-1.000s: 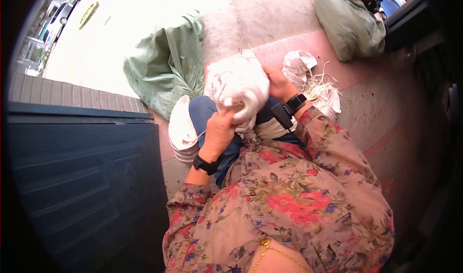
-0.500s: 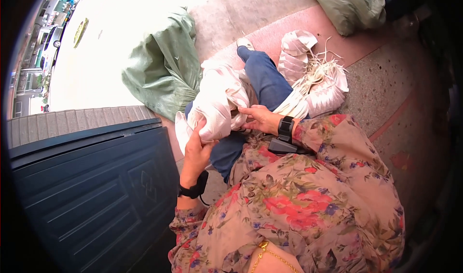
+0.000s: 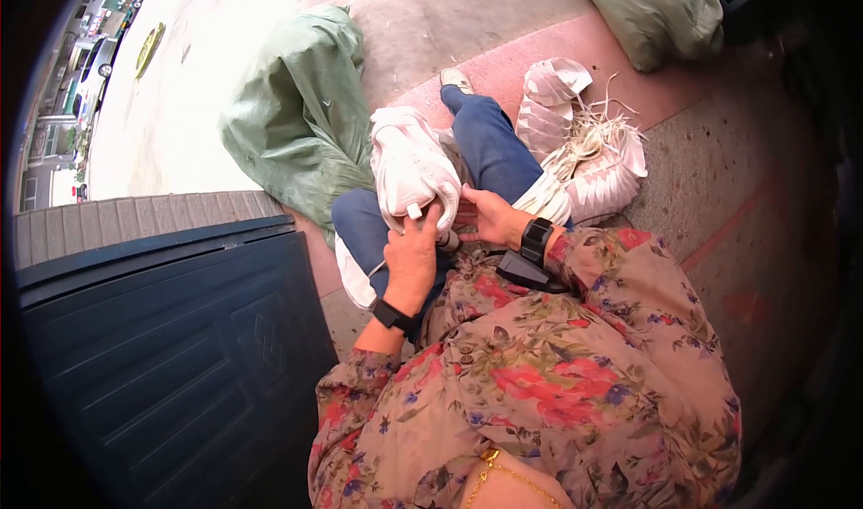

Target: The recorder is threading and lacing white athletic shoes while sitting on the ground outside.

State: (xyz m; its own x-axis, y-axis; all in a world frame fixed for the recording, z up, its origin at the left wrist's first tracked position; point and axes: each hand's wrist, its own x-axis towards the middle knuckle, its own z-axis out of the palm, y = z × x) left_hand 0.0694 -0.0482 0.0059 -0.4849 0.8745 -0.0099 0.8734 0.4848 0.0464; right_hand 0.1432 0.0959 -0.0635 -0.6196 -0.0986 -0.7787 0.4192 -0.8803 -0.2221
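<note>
A bunched white cloth piece (image 3: 412,163) lies over my lap, with a small white tab on its near edge. My left hand (image 3: 413,259) is at that edge, fingertips closed on the cloth beside the tab. At the cloth's right side is my right hand (image 3: 488,217), its thumb up against the fabric and its fingers curled partly out of sight behind it. More white cloth (image 3: 354,273) hangs beside my left knee. To the right of my leg lie folded white bundles (image 3: 609,181) with a tangle of pale strips (image 3: 584,145).
A large green sack (image 3: 301,118) stands at the left beyond my knee. Another green sack (image 3: 656,14) sits at the far right. A dark blue panelled door (image 3: 180,338) fills the lower left. Parked vehicles (image 3: 97,64) show at the far left.
The white cloth has been gathered into a narrower shape, and its tab now shows. My left hand has moved right and slightly up to its near edge; the right hand stays close by.
</note>
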